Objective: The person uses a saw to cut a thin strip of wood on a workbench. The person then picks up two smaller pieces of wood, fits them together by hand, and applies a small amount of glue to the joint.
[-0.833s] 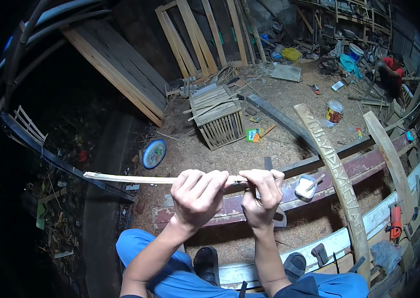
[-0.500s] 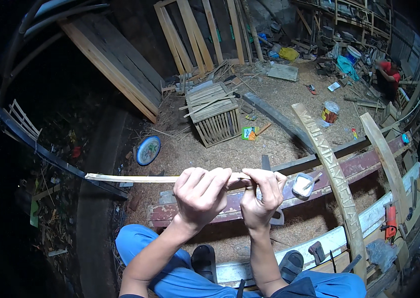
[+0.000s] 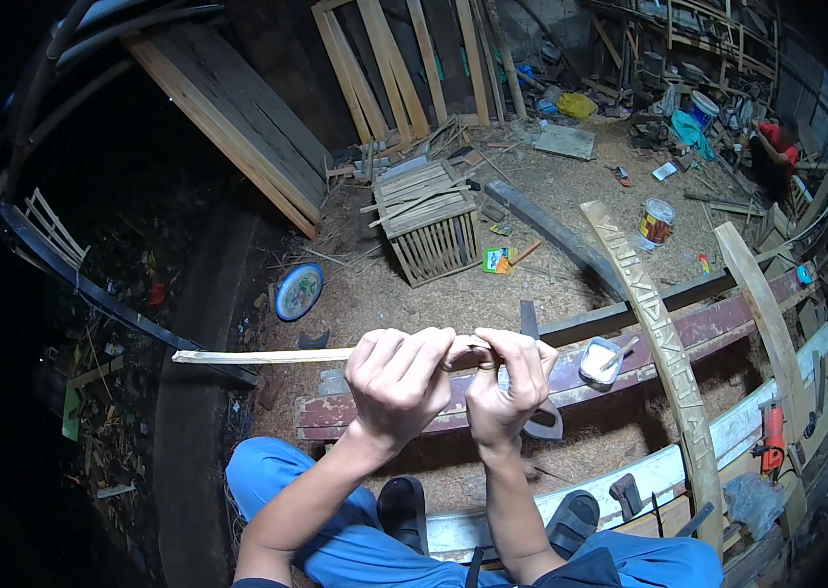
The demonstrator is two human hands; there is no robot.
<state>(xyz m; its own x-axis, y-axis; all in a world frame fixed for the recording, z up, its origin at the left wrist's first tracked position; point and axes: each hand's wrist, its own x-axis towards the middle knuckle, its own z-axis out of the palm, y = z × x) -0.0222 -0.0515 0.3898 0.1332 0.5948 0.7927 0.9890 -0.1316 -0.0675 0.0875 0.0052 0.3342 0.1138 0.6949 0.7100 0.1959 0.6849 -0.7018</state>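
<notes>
A long, thin, pale wooden strip (image 3: 267,357) runs leftward from my hands, held level above the maroon bench (image 3: 324,419). My left hand (image 3: 397,380) is wrapped round it near its right end. Close beside it, my right hand (image 3: 506,387) pinches that end, which curves between the two hands; the thumbs and fingers hide part of it. Below and behind my right hand lies a handsaw (image 3: 544,423), its grip partly covered. Just right of that hand, a small white tub (image 3: 600,363) with a brush-like stick in it stands on the bench.
A carved wooden plank (image 3: 664,338) and a plain curved plank (image 3: 762,294) cross the benches at right. A red power tool (image 3: 773,437) lies beyond them. Ahead are a slatted crate (image 3: 434,250), a paint can (image 3: 656,221) and a round basin (image 3: 298,292). Another person (image 3: 777,147) crouches far right.
My right hand has shifted slightly left and turned, and the strip's right end now shows more of a bend between my hands. The view has moved slightly.
</notes>
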